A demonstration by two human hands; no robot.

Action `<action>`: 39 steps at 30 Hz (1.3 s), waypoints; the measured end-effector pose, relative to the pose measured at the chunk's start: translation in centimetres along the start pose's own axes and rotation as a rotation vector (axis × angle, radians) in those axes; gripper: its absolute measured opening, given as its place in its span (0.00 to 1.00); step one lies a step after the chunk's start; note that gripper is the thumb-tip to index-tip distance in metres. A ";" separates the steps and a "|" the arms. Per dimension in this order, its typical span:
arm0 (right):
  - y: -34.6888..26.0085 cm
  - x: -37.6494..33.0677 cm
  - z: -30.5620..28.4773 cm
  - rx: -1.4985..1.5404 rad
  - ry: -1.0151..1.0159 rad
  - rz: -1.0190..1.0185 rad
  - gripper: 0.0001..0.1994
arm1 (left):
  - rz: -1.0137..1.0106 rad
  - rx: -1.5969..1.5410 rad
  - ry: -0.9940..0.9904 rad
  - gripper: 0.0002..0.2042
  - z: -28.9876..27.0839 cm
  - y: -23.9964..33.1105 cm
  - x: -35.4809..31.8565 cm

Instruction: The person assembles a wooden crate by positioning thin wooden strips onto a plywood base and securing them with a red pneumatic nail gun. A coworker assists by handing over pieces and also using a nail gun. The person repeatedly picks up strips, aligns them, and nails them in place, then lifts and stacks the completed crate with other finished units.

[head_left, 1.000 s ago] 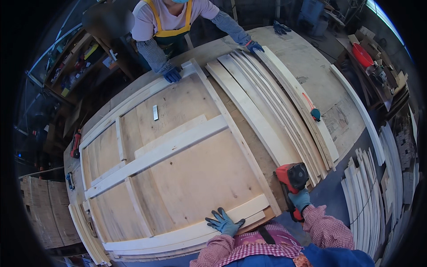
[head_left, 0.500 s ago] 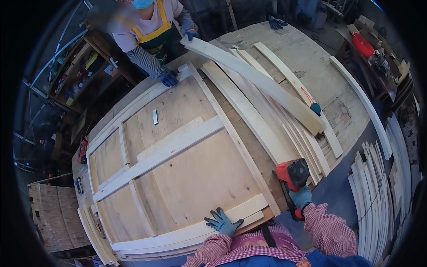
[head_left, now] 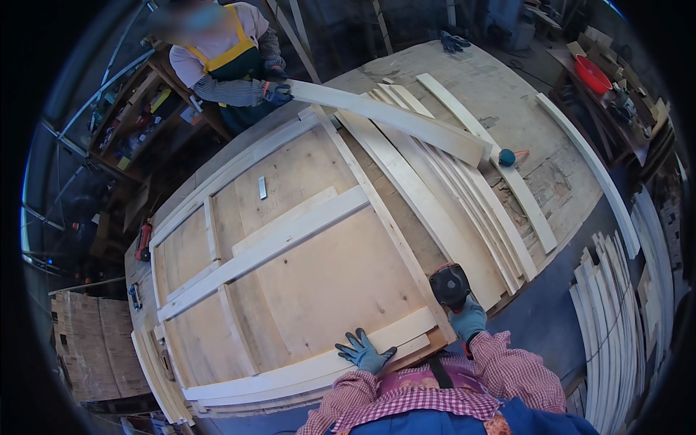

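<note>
My left hand (head_left: pixel 366 354), in a blue-grey glove, lies with fingers spread on a pale wooden strip (head_left: pixel 283 376) along the near edge of a large plywood panel (head_left: pixel 330 283). In my gloved right hand (head_left: pixel 468 319) is a black and red nail gun (head_left: pixel 450 286), held by its grip at the panel's near right corner. More strips frame the panel, and a wide one (head_left: pixel 268 254) runs across its middle. A small, shiny strip (head_left: pixel 262 188), perhaps staples, rests on the plywood. The nail gun's nose is hidden beneath its head.
Across the table, a co-worker holds one end of a long board (head_left: pixel 391 116) whose other end reaches over several stacked planks (head_left: pixel 435 196). A teal round object (head_left: pixel 507 157) sits on a plank. A red tool (head_left: pixel 143 241) lies at the left edge. Wood strips (head_left: pixel 609 312) stand at right.
My right hand has brought the nail gun left to the panel's corner. The co-worker has shifted left and now has both hands near the board's end, which has swung lower.
</note>
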State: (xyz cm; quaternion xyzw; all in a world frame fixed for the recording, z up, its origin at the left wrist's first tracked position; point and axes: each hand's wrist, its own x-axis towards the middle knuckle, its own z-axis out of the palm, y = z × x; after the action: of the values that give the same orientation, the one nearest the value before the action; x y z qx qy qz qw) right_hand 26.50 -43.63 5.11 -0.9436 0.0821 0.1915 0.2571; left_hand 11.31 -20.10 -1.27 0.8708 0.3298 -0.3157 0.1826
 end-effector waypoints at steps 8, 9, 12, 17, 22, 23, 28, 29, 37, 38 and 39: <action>0.3 0.6 -0.3 -0.003 -0.020 -0.062 0.24 | 0.187 -0.341 0.040 0.51 -0.6 -5.0 0.5; 0.9 1.1 0.0 -0.041 -0.026 -0.053 0.24 | 0.210 -0.414 0.085 0.50 0.0 -6.2 0.8; 4.6 3.7 2.0 0.101 -0.062 0.051 0.21 | 0.279 -0.395 0.343 0.43 2.0 -8.6 1.3; -0.4 0.9 -3.6 0.172 -0.119 0.135 0.22 | 0.028 0.000 0.456 0.40 0.6 -9.9 0.0; 5.5 4.4 -0.4 0.020 0.124 -0.044 0.23 | 0.060 -0.050 0.293 0.37 0.1 -9.8 0.7; 5.4 4.5 -0.6 0.063 0.090 -0.050 0.24 | 0.057 -0.057 0.293 0.37 0.1 -9.5 0.6; 6.5 6.0 -0.5 0.096 -0.058 0.082 0.26 | 0.092 -0.126 0.360 0.37 0.9 -9.0 1.2; 6.4 6.2 -0.9 0.237 -0.204 0.211 0.27 | 0.111 -0.157 0.374 0.36 1.5 -9.3 1.2; 5.7 4.4 -1.8 -0.023 0.098 -0.044 0.26 | 0.214 -0.281 0.350 0.24 1.4 -5.9 2.0; 7.2 5.0 -0.8 0.034 0.045 0.005 0.26 | 0.247 -0.317 0.351 0.23 1.3 -4.9 2.2; 8.2 5.6 -0.3 0.104 -0.001 0.045 0.27 | 0.283 -0.351 0.367 0.22 1.0 -3.9 2.2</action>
State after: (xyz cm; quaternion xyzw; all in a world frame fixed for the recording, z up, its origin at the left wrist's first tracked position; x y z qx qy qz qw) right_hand 29.58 -51.11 -0.61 -0.9269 0.1132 0.1931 0.3012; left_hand 9.51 -16.81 -3.92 0.9058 0.2822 -0.0625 0.3099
